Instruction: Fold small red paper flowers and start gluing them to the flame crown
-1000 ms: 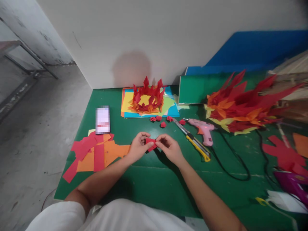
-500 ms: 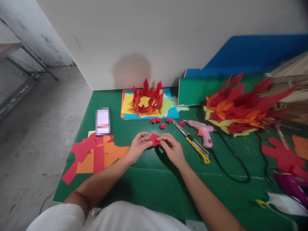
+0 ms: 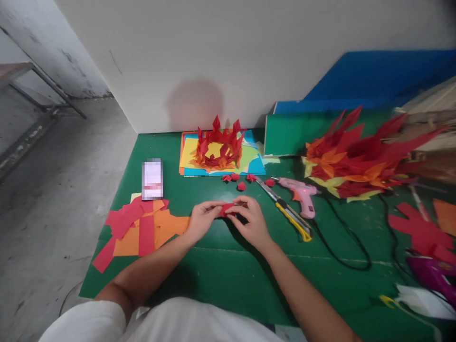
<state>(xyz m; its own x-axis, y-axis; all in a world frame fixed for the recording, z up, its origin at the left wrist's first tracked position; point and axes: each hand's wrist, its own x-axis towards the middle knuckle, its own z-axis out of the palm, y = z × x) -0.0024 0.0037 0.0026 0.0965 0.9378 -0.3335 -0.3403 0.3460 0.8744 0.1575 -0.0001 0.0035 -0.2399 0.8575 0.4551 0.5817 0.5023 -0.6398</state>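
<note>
My left hand [image 3: 202,219] and my right hand [image 3: 250,220] meet above the green table [image 3: 228,275], fingers pinched on a small folded red paper piece [image 3: 225,209] between them. Most of the piece is hidden by the fingertips. Just beyond the hands lie several small folded red paper bits [image 3: 241,185]. A red and orange paper crown [image 3: 218,145] stands on a stack of coloured sheets [image 3: 256,165] near the wall.
Red and orange paper strips [image 3: 140,228] lie left of my hands, with a phone [image 3: 152,179] behind them. To the right are a yellow utility knife [image 3: 287,209], a pink glue gun [image 3: 301,194] with black cord, and a large red-orange paper flame piece [image 3: 356,156].
Both hands have drawn closer together and the red paper piece, flatter and more visible before, is now folded smaller and mostly covered by the fingers.
</note>
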